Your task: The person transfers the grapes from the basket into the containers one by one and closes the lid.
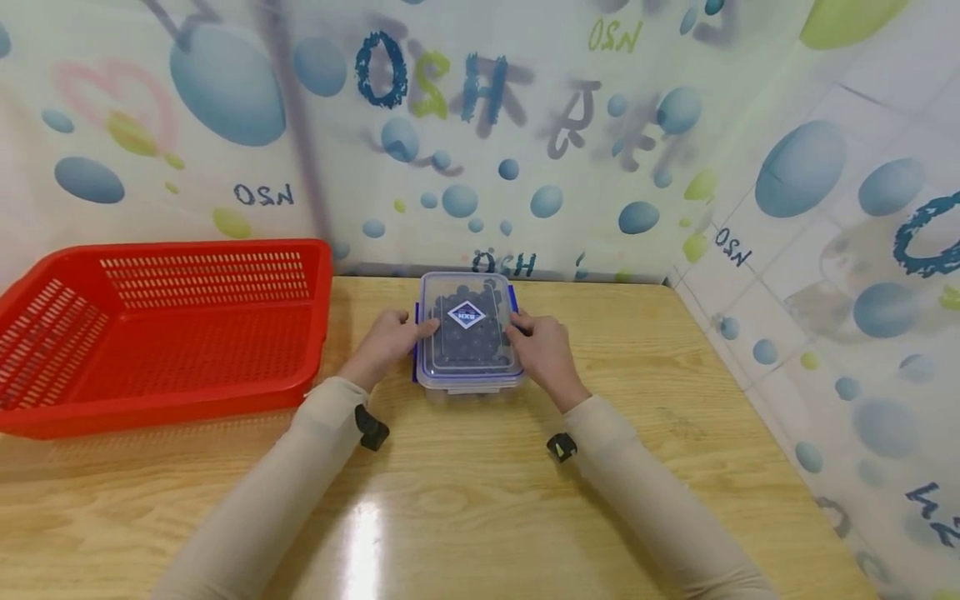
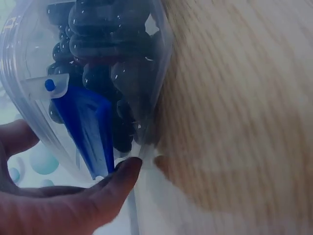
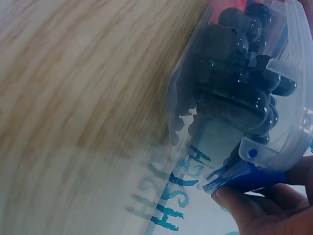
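Observation:
A clear plastic food container stands on the table, its lid lying on top with a diamond-shaped label. Dark, glossy round pieces fill much of it. On the container's left side my left hand has its thumb over the lid's edge; in the left wrist view a fingertip touches the lower end of a blue latch, which angles outward. My right hand grips the opposite side. There, the right wrist view shows its fingers pinching another blue latch.
To the left, a red plastic basket with slotted walls sits on the wooden table. A patterned wall covering rises right behind the container, and a tiled, patterned wall borders the table on the right.

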Tool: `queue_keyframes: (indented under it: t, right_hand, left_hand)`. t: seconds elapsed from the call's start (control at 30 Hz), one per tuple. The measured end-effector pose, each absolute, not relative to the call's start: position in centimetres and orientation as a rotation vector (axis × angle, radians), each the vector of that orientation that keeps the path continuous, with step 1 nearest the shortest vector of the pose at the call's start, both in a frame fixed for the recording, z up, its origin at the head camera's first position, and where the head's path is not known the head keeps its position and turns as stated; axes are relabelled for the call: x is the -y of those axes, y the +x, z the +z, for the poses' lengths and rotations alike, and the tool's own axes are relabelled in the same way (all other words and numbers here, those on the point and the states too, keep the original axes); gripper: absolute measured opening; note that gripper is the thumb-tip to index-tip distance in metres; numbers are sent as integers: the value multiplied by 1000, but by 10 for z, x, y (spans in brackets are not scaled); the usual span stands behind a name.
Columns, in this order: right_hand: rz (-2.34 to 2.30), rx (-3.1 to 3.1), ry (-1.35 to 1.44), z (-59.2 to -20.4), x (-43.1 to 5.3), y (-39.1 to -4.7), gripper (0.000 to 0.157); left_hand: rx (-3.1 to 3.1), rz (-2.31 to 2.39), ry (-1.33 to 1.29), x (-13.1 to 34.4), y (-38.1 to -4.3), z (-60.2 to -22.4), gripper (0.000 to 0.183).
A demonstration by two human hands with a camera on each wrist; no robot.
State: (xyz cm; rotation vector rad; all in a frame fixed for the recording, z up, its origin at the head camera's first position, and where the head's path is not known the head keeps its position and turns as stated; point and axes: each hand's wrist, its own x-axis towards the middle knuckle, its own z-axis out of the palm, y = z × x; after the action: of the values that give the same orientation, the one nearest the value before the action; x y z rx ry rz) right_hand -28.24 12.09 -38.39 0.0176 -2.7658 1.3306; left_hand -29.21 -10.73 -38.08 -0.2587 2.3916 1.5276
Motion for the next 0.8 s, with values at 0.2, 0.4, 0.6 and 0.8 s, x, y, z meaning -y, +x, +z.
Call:
queue_keyframes:
  t: [0.2,0.4,0.6,0.8]
  right_hand:
    - [1352,2774,2,-381,-120,-283,33]
    - [1363,2763,2,-383,-120,-284,33]
    - [1330,2769,33,-383,-118,-285,33]
    - [1267,2806,93,-382,-118,-286,33]
  left_hand:
    - [-2501,1572,-276,102,-290,-381,64]
    - [-2676,1618,-217,94,-287,-384,53]
    - [-2855,1472,-184,85,-286,-381,40]
    - [-2931,1354,-136,82,-284,-380,32]
